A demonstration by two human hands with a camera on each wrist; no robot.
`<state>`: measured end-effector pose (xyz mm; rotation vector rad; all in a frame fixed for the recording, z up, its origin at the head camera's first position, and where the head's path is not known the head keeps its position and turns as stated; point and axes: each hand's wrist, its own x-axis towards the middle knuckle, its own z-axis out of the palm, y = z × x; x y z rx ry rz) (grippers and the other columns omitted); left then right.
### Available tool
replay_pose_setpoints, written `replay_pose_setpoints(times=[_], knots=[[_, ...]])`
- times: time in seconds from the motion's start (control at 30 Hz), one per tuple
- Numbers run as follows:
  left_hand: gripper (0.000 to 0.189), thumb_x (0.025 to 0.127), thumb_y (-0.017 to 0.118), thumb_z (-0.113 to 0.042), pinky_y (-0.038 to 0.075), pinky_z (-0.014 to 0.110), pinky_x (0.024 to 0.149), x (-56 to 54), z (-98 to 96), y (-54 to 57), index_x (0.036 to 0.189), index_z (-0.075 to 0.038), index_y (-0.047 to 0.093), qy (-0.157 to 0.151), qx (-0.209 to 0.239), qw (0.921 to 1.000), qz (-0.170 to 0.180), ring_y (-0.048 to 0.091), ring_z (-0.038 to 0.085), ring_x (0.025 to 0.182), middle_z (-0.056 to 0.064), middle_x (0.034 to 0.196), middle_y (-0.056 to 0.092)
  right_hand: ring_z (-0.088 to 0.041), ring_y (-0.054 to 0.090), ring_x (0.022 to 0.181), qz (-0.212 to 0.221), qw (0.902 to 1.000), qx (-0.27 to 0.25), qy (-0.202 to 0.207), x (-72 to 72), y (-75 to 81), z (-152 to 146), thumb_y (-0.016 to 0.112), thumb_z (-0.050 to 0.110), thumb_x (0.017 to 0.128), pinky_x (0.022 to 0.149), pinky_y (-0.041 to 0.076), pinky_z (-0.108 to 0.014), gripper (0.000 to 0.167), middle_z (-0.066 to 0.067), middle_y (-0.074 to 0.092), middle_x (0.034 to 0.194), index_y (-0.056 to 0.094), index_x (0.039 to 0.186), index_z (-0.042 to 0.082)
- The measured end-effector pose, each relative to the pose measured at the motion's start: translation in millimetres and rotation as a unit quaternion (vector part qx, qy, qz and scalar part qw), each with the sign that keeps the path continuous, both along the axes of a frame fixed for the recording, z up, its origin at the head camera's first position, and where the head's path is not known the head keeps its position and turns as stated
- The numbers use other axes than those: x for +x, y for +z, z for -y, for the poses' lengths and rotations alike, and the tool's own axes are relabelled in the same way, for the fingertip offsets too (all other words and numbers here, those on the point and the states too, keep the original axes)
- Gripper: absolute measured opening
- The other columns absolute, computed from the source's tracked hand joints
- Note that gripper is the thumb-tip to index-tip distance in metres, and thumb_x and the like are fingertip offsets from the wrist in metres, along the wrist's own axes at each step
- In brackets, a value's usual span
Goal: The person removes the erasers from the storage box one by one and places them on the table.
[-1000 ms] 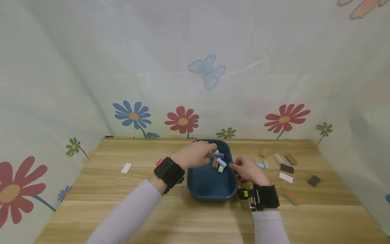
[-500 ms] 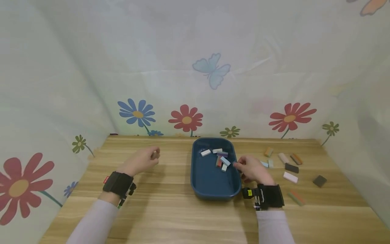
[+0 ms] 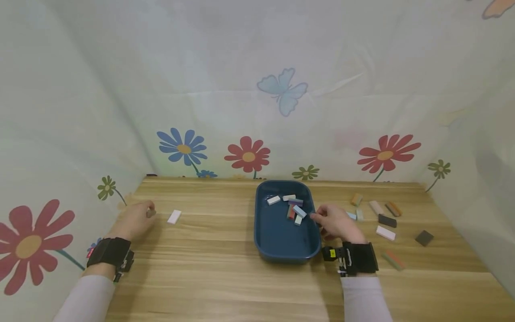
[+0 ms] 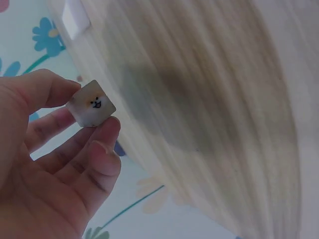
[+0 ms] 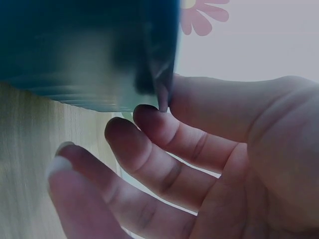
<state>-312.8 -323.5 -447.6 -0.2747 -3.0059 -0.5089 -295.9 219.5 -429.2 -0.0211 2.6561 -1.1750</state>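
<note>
At the left of the table, my left hand (image 3: 134, 219) pinches a small pale block (image 4: 92, 103) between thumb and fingertips. A little animal face is printed on the block's end. To the right of that hand a white block (image 3: 174, 217) lies on the wood. My right hand (image 3: 335, 221) holds the right rim of a dark blue plastic bin (image 3: 262, 237), thumb and fingers on either side of the wall, as the right wrist view shows. Several small blocks sit in the bin, among them a white one (image 3: 273, 200) and a light blue one (image 3: 299, 211).
Right of the bin, more blocks are scattered on the table: a black one (image 3: 387, 220), a white one (image 3: 386, 233), a striped one (image 3: 393, 260) and a dark flat one (image 3: 424, 238). A flower-printed curtain (image 3: 225, 112) encloses the table's back and sides.
My left hand has swung from over the bin to the table's left side, uncovering a white block in the bin. The right hand stays at the bin's rim. The head view has shifted slightly.
</note>
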Motion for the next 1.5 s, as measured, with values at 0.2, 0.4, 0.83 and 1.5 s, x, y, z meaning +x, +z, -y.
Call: replay_pose_setpoints(times=[0.2, 0.4, 0.83, 1.5], knots=[[0.026, 0.086, 0.064, -0.008, 0.047, 0.05, 0.071, 0.5, 12.2, -10.0, 0.105, 0.01, 0.058, 0.011, -0.018, 0.9995, 0.022, 0.057, 0.03, 0.075, 0.02, 0.087, 0.063, -0.026, 0.063, 0.067, 0.0, 1.0, -0.007, -0.003, 1.8, -2.9, 1, 0.056, 0.02, 0.1, 0.058, 0.055, -0.04, 0.021, -0.011, 0.061, 0.082, 0.06, 0.092, 0.0], [0.031, 0.088, 0.062, -0.011, 0.046, 0.056, 0.079, 0.0, 15.1, -16.3, 0.111, 0.009, 0.057, 0.029, -0.044, 0.9976, 0.045, 0.061, 0.042, 0.09, 0.029, 0.102, 0.062, -0.028, 0.064, 0.07, 0.001, 1.0, -0.005, -0.004, 2.2, -1.0, 3, 0.056, 0.021, 0.1, 0.06, 0.055, -0.04, 0.023, -0.011, 0.061, 0.082, 0.061, 0.093, 0.0], [0.076, 0.101, 0.032, -0.056, 0.034, 0.071, 0.089, 1.1, -0.9, 12.9, 0.142, 0.008, 0.035, 0.069, -0.059, 0.9926, 0.081, 0.037, 0.061, 0.12, 0.043, 0.137, 0.032, -0.027, 0.063, 0.068, 0.001, 1.0, 0.004, -0.007, 2.3, 1.1, 3, 0.056, 0.021, 0.1, 0.059, 0.055, -0.039, 0.023, -0.012, 0.061, 0.082, 0.06, 0.093, 0.0], [0.048, 0.101, 0.052, -0.032, 0.041, 0.056, 0.096, -33.1, -141.9, 64.6, 0.136, 0.002, 0.052, -0.077, -0.101, 0.9913, 0.036, 0.051, 0.043, 0.12, 0.026, 0.135, 0.051, -0.027, 0.062, 0.069, -0.008, 0.9999, -0.005, -0.012, 2.1, 2.6, 1, 0.057, 0.02, 0.099, 0.058, 0.055, -0.039, 0.021, -0.012, 0.059, 0.084, 0.06, 0.088, 0.002]])
